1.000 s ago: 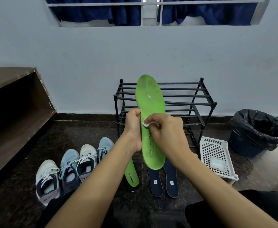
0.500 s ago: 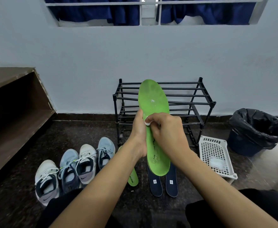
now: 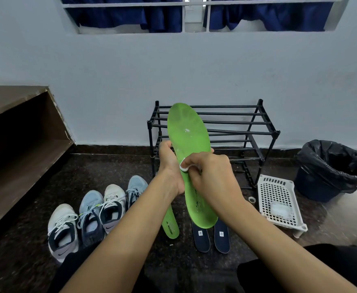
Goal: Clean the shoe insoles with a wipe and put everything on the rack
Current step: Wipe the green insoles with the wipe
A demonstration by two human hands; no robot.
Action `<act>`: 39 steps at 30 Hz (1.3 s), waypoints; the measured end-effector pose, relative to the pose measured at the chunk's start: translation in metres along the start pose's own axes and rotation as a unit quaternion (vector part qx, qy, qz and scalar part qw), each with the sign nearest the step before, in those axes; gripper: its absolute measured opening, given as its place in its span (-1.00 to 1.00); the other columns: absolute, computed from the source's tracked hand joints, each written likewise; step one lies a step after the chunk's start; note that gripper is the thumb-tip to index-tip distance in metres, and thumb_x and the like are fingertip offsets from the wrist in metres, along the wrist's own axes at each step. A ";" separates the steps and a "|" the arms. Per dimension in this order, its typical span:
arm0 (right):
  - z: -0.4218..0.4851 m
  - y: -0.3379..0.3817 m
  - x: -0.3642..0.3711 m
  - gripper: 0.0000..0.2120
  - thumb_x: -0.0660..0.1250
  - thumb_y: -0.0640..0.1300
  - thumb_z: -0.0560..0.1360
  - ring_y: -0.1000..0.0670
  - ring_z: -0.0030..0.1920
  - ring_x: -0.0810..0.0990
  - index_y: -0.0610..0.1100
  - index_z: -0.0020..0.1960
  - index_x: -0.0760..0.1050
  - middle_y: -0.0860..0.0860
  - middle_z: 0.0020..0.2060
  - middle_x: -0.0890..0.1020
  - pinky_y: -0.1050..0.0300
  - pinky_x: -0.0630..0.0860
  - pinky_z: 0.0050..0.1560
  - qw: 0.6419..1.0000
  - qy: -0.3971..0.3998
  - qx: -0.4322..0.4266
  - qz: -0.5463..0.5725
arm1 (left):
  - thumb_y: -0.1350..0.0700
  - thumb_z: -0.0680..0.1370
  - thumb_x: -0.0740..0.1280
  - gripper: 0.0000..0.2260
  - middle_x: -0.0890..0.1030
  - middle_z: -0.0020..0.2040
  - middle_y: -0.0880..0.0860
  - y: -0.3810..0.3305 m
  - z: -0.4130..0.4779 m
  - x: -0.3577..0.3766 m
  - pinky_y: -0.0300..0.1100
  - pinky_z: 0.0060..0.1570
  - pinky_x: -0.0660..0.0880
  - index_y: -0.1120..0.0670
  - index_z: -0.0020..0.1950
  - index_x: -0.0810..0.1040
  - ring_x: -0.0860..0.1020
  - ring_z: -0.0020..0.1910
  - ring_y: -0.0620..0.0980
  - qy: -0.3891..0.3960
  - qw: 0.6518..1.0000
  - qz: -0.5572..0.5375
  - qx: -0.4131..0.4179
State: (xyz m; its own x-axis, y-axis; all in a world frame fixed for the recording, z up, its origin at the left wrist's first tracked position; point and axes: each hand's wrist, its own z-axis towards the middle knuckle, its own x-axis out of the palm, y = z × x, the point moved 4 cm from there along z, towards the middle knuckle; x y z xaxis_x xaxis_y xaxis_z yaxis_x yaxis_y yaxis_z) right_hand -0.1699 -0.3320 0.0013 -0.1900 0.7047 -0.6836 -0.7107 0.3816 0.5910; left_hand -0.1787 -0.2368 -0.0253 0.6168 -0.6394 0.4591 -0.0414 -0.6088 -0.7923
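- Against the left wall stands a brown wooden shelf (image 3: 14, 149).
- Black rack (image 3: 236, 122) sits at the back wall, its left part blocked by the held insole.
- Bin (image 3: 332, 166) with a black liner is far right, with a white basket (image 3: 277, 193) just beside it on the floor.
- Four shoes (image 3: 93, 216) line up left of the arms.
- Green insole (image 3: 188, 127) stands upright, and the left grip (image 3: 169, 163) wraps its edge.
- Second green insole (image 3: 170, 225) and two navy insoles (image 3: 201, 237) lie below on the floor, partly hidden.
- Right grip (image 3: 209, 172) pinches a white wipe (image 3: 183, 167) against the held insole.
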 end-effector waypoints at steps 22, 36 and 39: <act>-0.002 -0.002 0.000 -0.75 0.30 -0.33 0.41 -0.12 -0.15 0.59 -0.04 -0.13 0.67 -0.01 -0.21 0.69 -0.01 0.53 -0.03 0.999 -0.012 0.004 0.029 | -0.31 0.56 -0.01 -0.30 0.64 0.12 0.31 -0.001 0.001 0.001 -0.05 0.00 0.55 0.23 0.25 0.60 0.63 -0.02 0.22 -0.008 1.000 0.008 0.003; 0.001 -0.007 -0.010 -0.74 0.31 -0.35 0.40 -0.01 -0.20 0.61 -0.05 -0.12 0.68 0.05 -0.21 0.70 0.27 0.46 -0.12 0.998 -0.039 0.023 0.035 | -0.18 0.54 0.13 -0.53 0.61 -0.29 0.10 0.004 0.000 0.004 -0.17 -0.24 0.45 0.14 -0.22 0.64 0.55 -0.32 0.07 0.079 0.996 0.016 -0.033; 0.000 -0.002 -0.011 -0.73 0.31 -0.37 0.39 0.03 -0.24 0.59 -0.05 -0.16 0.68 0.08 -0.24 0.69 0.36 0.43 -0.14 0.999 -0.024 0.016 0.038 | -0.15 0.52 0.14 -0.54 0.62 -0.32 0.11 0.002 0.003 0.000 -0.17 -0.26 0.45 0.14 -0.29 0.64 0.55 -0.35 0.08 0.067 0.997 0.010 -0.031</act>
State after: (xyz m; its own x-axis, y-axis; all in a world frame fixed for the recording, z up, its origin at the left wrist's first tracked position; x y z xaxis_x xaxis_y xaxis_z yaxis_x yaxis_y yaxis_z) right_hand -0.1663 -0.3409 0.0078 -0.2096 0.7601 -0.6151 -0.6738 0.3436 0.6542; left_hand -0.1763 -0.2364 -0.0278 0.5051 -0.7062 0.4961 -0.1031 -0.6201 -0.7777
